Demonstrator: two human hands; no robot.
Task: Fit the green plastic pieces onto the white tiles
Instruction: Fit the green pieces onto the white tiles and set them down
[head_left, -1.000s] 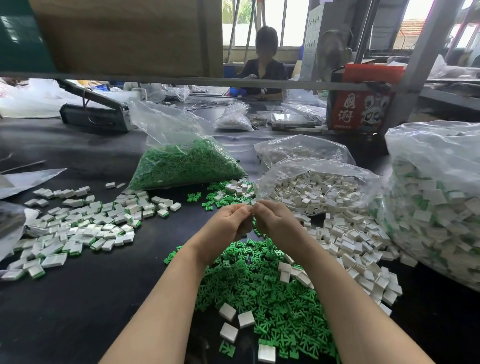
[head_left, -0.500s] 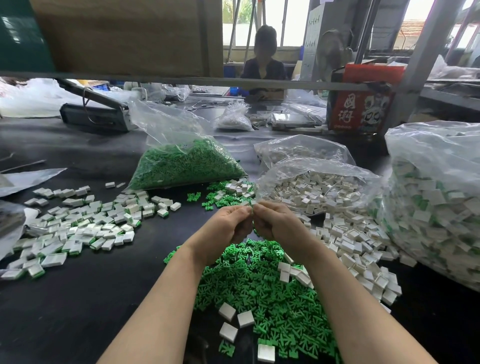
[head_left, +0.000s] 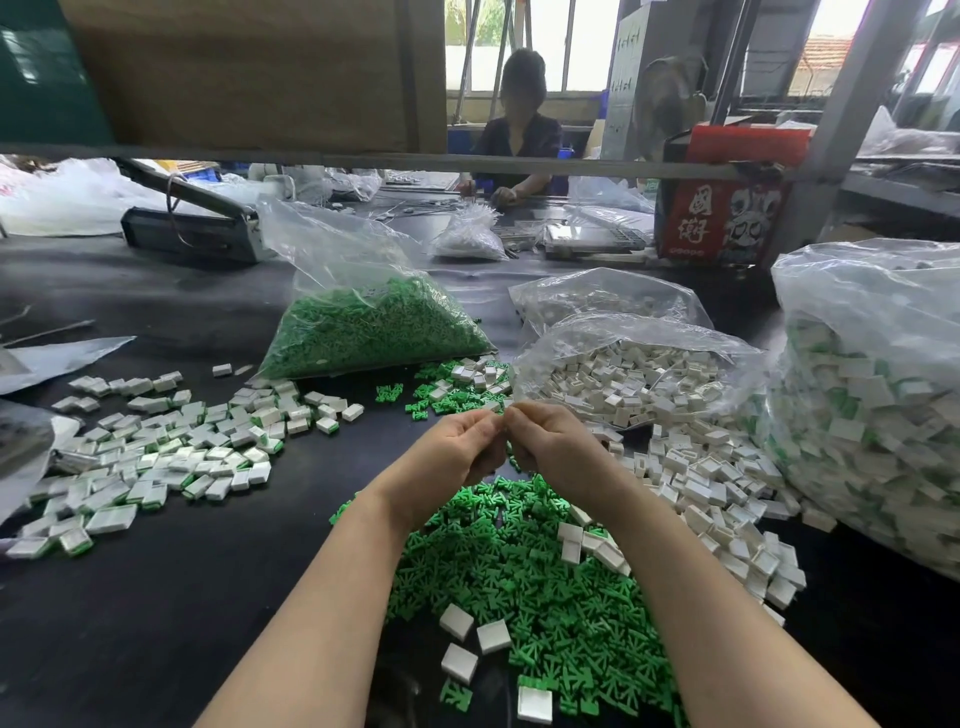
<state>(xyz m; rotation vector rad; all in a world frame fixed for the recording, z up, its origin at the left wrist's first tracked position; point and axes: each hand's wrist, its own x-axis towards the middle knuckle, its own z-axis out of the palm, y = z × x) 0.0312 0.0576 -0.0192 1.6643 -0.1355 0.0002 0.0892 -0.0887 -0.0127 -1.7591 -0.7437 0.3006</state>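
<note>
My left hand and my right hand meet fingertip to fingertip above a loose heap of green plastic pieces. Both have curled fingers pinching a small item between them; the fingers hide it, so I cannot tell tile from green piece. Loose white tiles spill to the right of the heap. A few more tiles lie on the green heap near me. To the left spreads a pile of fitted tiles showing green edges.
A bag of green pieces and a bag of white tiles lie behind my hands. A large bag of fitted tiles stands at the right. Across the black table a person sits working. A red box stands behind.
My hands have stayed together at the same spot, with only slight finger movement on the item they pinch.
</note>
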